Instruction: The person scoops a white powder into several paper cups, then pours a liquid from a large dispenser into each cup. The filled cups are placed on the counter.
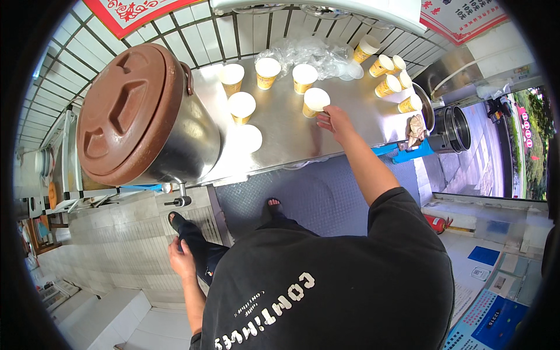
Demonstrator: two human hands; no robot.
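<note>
My right hand (336, 122) is at the side of a yellow paper cup with a white top (309, 109), which stands on the stainless steel table (280, 131); whether the fingers grip it I cannot tell. Several similar cups stand to its left, among them a front one (248, 139) washed out by glare. Another yellow cup (303, 86) is just behind it. My left hand (183, 258) hangs low beside my leg, fingers loosely curled, away from the table. Smaller yellow cups (387, 86) are grouped at the table's right end.
A large steel barrel with a brown lid (127, 113) and a tap (180, 200) stands at the left. Crumpled clear plastic bags (306, 54) lie along the tiled wall. A crumpled cloth (415, 130) is at the right corner, near a steel pot (457, 129).
</note>
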